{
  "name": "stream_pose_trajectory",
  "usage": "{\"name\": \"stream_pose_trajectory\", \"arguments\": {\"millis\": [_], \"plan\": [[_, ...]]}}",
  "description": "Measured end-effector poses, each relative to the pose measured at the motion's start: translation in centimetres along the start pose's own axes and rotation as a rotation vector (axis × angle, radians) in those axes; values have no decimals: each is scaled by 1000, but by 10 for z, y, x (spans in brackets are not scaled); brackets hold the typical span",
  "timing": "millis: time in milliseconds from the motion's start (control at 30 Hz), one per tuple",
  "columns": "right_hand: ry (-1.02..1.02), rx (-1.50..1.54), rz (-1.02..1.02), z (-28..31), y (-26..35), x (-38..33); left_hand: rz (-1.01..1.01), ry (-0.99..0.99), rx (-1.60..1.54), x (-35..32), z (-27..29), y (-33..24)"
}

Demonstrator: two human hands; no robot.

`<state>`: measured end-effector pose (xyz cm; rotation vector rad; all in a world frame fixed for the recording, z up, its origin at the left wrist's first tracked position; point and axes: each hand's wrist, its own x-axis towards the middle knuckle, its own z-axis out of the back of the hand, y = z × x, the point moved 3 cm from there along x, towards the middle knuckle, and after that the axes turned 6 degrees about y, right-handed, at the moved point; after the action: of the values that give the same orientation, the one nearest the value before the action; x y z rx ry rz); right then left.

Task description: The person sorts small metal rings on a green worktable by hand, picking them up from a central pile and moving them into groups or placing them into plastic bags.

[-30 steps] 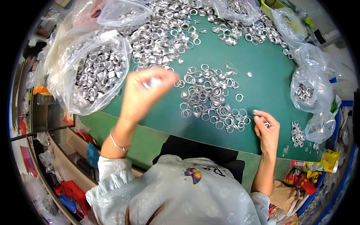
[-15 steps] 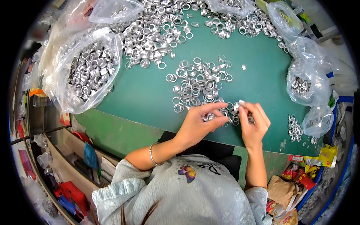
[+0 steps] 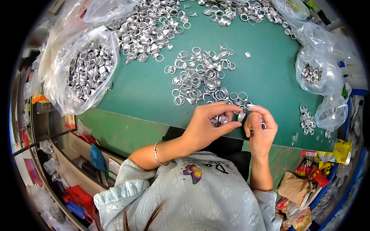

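Silver-coloured metal rings (image 3: 194,79) lie in a loose pile on the green tabletop, just beyond my hands. Near the table's front edge, my left hand (image 3: 206,125) pinches one ring (image 3: 241,115) between thumb and fingertips. Several more rings (image 3: 219,120) sit in the hollow of that palm. My right hand (image 3: 261,129) is close beside it with curled fingers, and part of a ring (image 3: 263,125) shows among them. How many rings the right hand holds is hidden by its fingers.
A clear bag of rings (image 3: 90,71) stands at the left. Larger heaps (image 3: 148,32) spread along the back. At the right lie more clear bags (image 3: 311,73) and a small cluster of rings (image 3: 307,120). Snack packets (image 3: 318,175) are below the table's right end.
My left hand now pinches a ring at its fingertips, where before its thumb and finger were apart. The right fingers have curled further in. The whole view has shifted slightly.
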<state>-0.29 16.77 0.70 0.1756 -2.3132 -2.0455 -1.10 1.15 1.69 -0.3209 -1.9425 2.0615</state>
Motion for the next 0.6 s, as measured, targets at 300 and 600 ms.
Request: {"name": "stream_pose_trajectory", "arguments": {"millis": [300,600], "plan": [[-28,485,-280,9,-20,-13,80,62,160,-8,-19,-4],[43,-995,45,25,2,20,87,81,127,-14,-5,13]]}}
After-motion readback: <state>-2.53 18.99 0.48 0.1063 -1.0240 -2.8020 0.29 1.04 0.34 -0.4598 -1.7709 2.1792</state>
